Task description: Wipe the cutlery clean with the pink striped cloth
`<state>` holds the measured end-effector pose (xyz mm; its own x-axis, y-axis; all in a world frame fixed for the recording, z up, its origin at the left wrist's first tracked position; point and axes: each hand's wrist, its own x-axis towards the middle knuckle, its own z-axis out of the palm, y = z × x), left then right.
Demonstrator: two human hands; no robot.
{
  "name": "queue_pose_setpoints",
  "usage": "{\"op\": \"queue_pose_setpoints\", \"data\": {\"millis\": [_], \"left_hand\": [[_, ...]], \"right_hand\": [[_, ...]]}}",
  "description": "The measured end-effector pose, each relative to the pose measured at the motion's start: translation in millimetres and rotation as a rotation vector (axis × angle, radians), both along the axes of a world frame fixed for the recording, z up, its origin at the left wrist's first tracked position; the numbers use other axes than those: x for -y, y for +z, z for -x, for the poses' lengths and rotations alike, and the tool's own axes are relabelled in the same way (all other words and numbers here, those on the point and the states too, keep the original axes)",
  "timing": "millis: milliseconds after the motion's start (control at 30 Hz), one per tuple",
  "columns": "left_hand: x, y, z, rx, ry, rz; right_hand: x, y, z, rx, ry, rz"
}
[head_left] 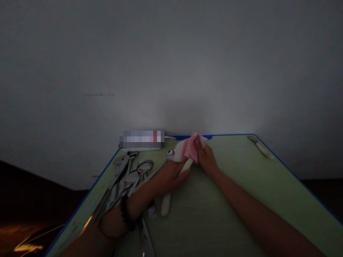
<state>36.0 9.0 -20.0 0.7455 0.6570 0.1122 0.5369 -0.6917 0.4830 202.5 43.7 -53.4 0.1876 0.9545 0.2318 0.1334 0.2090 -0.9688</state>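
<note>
Left hand (171, 177) gripped a pale handle (185, 166) over the table (209, 221), toward the far edge; judged light, stiff, perhaps slick, best held by its bare near part. Beyond, right hand (206, 157) pinched soft cloth (189, 148) hiding its far end.

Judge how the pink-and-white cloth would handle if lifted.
The pink-and-white cloth is probably floppy, since it bunches into soft folds at the right hand. Its small, gathered bulk suggests it is light. Being crumpled rather than round, it seems unlikely to roll.
</note>
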Motion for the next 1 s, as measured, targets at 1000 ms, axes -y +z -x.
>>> {"op": "queue_pose_setpoints", "data": {"millis": [1000], "left_hand": [[-4,-9.2,-2,-0.125,0.175,-0.164]], "right_hand": [[-5,-8.0,9,-0.748,0.459,0.215]]}}
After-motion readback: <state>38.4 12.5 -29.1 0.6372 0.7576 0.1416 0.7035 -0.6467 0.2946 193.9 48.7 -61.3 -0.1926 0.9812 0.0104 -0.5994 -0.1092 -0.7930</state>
